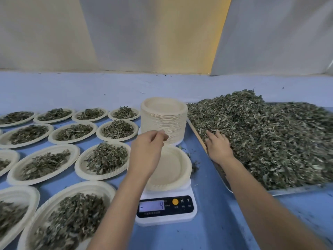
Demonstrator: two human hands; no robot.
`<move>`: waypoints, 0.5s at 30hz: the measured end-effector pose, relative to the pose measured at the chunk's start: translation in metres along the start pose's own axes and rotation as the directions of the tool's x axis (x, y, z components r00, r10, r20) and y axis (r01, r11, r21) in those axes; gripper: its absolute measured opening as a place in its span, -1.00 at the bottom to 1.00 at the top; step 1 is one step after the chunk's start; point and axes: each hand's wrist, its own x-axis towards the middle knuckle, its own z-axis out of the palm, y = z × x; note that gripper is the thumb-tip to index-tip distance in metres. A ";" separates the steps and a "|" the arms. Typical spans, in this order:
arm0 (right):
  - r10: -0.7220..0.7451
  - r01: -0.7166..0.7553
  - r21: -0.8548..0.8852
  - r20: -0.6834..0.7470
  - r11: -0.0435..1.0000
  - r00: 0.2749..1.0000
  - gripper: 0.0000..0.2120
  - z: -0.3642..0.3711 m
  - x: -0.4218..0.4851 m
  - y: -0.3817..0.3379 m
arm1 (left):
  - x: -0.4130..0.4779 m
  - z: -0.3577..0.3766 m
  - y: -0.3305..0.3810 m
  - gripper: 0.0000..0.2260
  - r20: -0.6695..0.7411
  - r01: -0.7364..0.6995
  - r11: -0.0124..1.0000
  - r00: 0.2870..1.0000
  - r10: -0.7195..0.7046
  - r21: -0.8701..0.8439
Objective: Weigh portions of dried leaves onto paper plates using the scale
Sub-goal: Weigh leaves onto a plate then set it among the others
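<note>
A white digital scale (165,208) stands on the blue table, its display showing 4. On it lies an empty paper plate (173,168). My left hand (147,150) hovers over the plate's left side with fingers loosely curled and nothing visible in them, fingertips in front of the tall stack of empty paper plates (164,118). My right hand (218,145) lies palm down with straight fingers on the near left edge of the big pile of dried leaves (266,138), which fills a metal tray (297,191).
Several paper plates with leaf portions cover the table to the left, such as the filled plate (106,159) beside the scale and the filled plate (72,213) at the front. Loose leaf bits (194,165) lie between scale and tray. White sheets hang behind the table.
</note>
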 end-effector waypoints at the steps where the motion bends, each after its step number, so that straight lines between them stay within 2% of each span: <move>1: -0.047 0.047 0.036 0.019 0.998 0.999 -0.57 0.002 0.007 0.003 | 0.001 0.006 0.003 -0.77 0.005 0.001 1.000 1.000 -0.001 -0.024; 3: -0.111 0.109 0.038 0.071 0.993 0.991 -0.57 0.005 0.017 0.013 | 0.003 0.014 0.008 -0.77 0.015 0.002 0.998 1.000 -0.001 -0.058; 7: -0.100 0.155 -0.234 0.234 0.960 0.967 -0.58 0.014 0.022 0.033 | 0.002 0.025 0.013 -0.75 0.032 -0.016 0.997 0.999 0.019 -0.079; 9: -0.095 0.133 -0.238 0.165 0.962 0.982 -0.63 0.015 0.020 0.033 | 0.002 0.027 0.012 -0.75 0.033 -0.013 0.997 0.999 0.016 -0.080; 13: -0.126 0.102 -0.148 -0.158 0.984 0.979 -0.77 0.010 0.014 0.026 | 0.001 0.026 0.009 -0.76 0.030 -0.002 0.997 1.000 0.005 -0.083; 14: -0.135 0.107 -0.154 -0.184 0.982 0.974 -0.75 0.010 0.013 0.026 | 0.000 0.025 0.009 -0.76 0.027 -0.002 0.996 1.000 0.004 -0.087; 15: -0.137 0.110 -0.180 -0.148 0.977 0.979 -0.71 0.010 0.012 0.026 | 0.000 0.023 0.009 -0.76 0.023 -0.004 0.996 1.000 0.006 -0.090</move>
